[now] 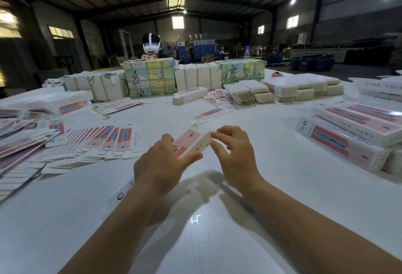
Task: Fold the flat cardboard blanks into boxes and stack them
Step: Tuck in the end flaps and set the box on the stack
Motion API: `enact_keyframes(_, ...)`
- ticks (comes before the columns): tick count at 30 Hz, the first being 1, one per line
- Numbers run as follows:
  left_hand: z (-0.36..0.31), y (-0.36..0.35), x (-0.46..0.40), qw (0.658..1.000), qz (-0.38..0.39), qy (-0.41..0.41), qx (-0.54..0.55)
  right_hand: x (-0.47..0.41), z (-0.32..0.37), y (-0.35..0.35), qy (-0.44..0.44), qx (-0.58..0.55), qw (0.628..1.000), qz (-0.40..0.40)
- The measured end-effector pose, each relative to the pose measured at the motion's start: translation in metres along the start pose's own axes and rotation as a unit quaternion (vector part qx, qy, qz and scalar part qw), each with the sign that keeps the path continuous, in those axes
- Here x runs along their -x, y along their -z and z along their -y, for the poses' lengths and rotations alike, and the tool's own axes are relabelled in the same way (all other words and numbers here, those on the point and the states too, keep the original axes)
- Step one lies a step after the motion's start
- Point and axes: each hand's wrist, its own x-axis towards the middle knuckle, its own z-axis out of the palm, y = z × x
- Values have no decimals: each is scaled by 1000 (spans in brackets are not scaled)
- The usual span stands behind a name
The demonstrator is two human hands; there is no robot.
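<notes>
Gripping the half-folded box (192, 143) in the left hand (161, 165), long axis angled away rightward (right hand (232, 154) pinching its far end).

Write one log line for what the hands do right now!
left hand: holds box | right hand: pinches box end | finished boxes: stacked right

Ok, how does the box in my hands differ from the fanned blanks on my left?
The box is opened into a three-dimensional sleeve, held above the table by the left hand and right hand. The fanned blanks lie flat, overlapping on the table. Both share the pink-and-blue print.
</notes>
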Motion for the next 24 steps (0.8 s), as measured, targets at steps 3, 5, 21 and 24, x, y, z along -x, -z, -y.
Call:
enact_keyframes(3,-5,-2,3,999,-2,-17,-28,3,0,-1,-16,4,1000,2)
enact_keyframes(5,-7,-4,4,998,-6,-31,-53,4,1,-1,-28,-9,1000,10)
enact_keyframes(21,-14,-6,7,994,9,-65,-89,12,19,-3,-61,-75,994,40)
enact_keyframes(24,-16,-10,8,988,-7,-71,-136,13,18,-5,-60,-37,996,51)
